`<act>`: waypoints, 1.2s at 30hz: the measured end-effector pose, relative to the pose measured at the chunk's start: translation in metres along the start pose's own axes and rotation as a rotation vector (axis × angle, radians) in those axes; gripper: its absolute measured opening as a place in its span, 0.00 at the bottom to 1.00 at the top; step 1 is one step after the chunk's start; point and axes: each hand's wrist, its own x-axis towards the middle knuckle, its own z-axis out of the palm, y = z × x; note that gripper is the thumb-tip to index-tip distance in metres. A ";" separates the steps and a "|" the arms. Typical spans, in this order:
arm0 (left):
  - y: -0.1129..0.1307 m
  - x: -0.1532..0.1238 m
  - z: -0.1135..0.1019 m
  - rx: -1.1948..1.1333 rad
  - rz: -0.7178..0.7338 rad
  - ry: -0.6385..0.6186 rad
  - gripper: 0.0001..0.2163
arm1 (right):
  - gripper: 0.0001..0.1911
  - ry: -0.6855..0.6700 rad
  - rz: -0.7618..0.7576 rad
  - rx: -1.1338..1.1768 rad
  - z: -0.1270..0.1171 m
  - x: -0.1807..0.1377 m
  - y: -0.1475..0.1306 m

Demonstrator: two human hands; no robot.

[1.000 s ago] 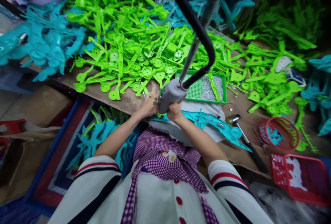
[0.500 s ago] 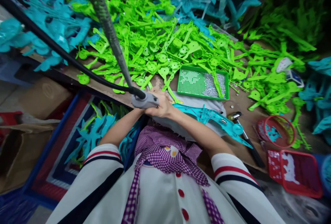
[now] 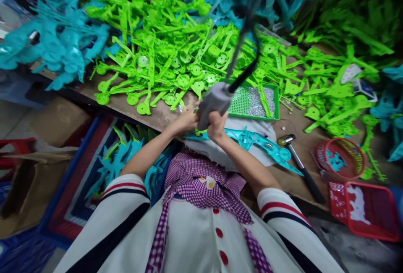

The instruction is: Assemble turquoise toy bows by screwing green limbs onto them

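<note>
My right hand (image 3: 217,125) is wrapped round a grey hanging power tool (image 3: 213,101), held upright with its black hose (image 3: 248,54) rising away from it. The tool's tip points down at a green plastic part (image 3: 201,132) at the bench edge. My left hand (image 3: 185,119) is closed on that part beside the tool. A teal plastic part (image 3: 261,145) lies on a white cloth (image 3: 220,155) just right of my hands.
A large heap of green plastic parts (image 3: 176,46) covers the bench, with teal heaps (image 3: 53,46) at the left and back. A green tray of screws (image 3: 252,103), a hammer (image 3: 299,161), a red round basket (image 3: 341,157) and a red square basket (image 3: 368,210) lie right. A crate of teal parts (image 3: 107,168) sits below left.
The tool was swung down flat to the left half a second ago; now it stands upright again over the green part, with my left hand back beside it.
</note>
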 end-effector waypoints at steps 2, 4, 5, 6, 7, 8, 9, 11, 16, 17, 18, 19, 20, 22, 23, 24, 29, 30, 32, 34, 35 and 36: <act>0.004 0.002 0.000 0.059 0.064 -0.051 0.11 | 0.37 0.080 0.023 0.036 -0.019 0.002 -0.012; 0.007 -0.002 0.000 0.112 0.107 -0.071 0.11 | 0.34 0.134 -0.006 -0.003 -0.040 0.004 -0.028; 0.008 -0.005 0.000 0.126 0.111 -0.061 0.11 | 0.32 0.161 -0.022 -0.045 -0.051 0.004 -0.035; 0.009 -0.009 0.000 0.136 0.108 -0.047 0.11 | 0.29 0.190 -0.035 -0.096 -0.061 0.003 -0.042; 0.009 -0.014 0.000 0.143 0.104 -0.033 0.11 | 0.26 0.220 -0.039 -0.148 -0.069 0.001 -0.047; 0.009 -0.019 -0.001 0.145 0.103 -0.023 0.11 | 0.23 0.251 -0.040 -0.197 -0.076 -0.003 -0.051; 0.010 -0.024 -0.001 0.142 0.101 -0.017 0.11 | 0.21 0.283 -0.042 -0.236 -0.081 -0.007 -0.052; 0.010 -0.033 -0.001 0.131 0.085 -0.003 0.12 | 0.18 0.348 -0.067 -0.279 -0.085 -0.016 -0.050; 0.006 -0.044 -0.005 0.159 0.005 0.039 0.13 | 0.17 0.425 -0.105 -0.264 -0.074 -0.019 -0.042; 0.003 -0.044 -0.008 0.164 0.007 0.024 0.13 | 0.18 0.413 -0.087 -0.253 -0.070 -0.015 -0.044; -0.001 -0.044 -0.011 0.166 0.016 0.005 0.13 | 0.19 0.400 -0.068 -0.241 -0.066 -0.008 -0.047; -0.005 -0.044 -0.015 0.164 0.029 -0.012 0.13 | 0.20 0.388 -0.052 -0.231 -0.061 -0.001 -0.051; -0.009 -0.044 -0.019 0.163 0.041 -0.024 0.13 | 0.21 0.382 -0.042 -0.221 -0.056 0.007 -0.056; -0.012 -0.045 -0.023 0.172 0.042 -0.009 0.14 | 0.24 0.372 -0.040 -0.203 -0.048 0.022 -0.065; -0.010 -0.048 -0.022 0.187 0.029 0.024 0.14 | 0.25 0.364 -0.046 -0.194 -0.047 0.027 -0.068; -0.006 -0.051 -0.020 0.209 0.013 0.073 0.15 | 0.26 0.351 -0.056 -0.183 -0.049 0.030 -0.070; 0.025 -0.081 0.009 0.224 0.062 0.250 0.15 | 0.22 0.427 -0.062 -0.231 -0.112 -0.009 -0.058; 0.031 -0.084 0.016 0.195 0.090 0.235 0.15 | 0.20 0.504 -0.007 -0.311 -0.134 -0.027 -0.054; 0.041 -0.083 0.027 0.129 0.150 0.181 0.13 | 0.19 0.534 0.186 -0.504 -0.177 -0.070 -0.050; 0.054 -0.068 0.033 0.063 0.221 0.116 0.12 | 0.19 0.608 0.266 -0.743 -0.216 -0.112 -0.051; 0.062 -0.056 0.035 0.035 0.258 0.089 0.12 | 0.19 0.670 0.271 -0.827 -0.232 -0.130 -0.053; 0.072 -0.042 0.037 0.012 0.292 0.064 0.11 | 0.20 0.733 0.271 -0.915 -0.246 -0.146 -0.054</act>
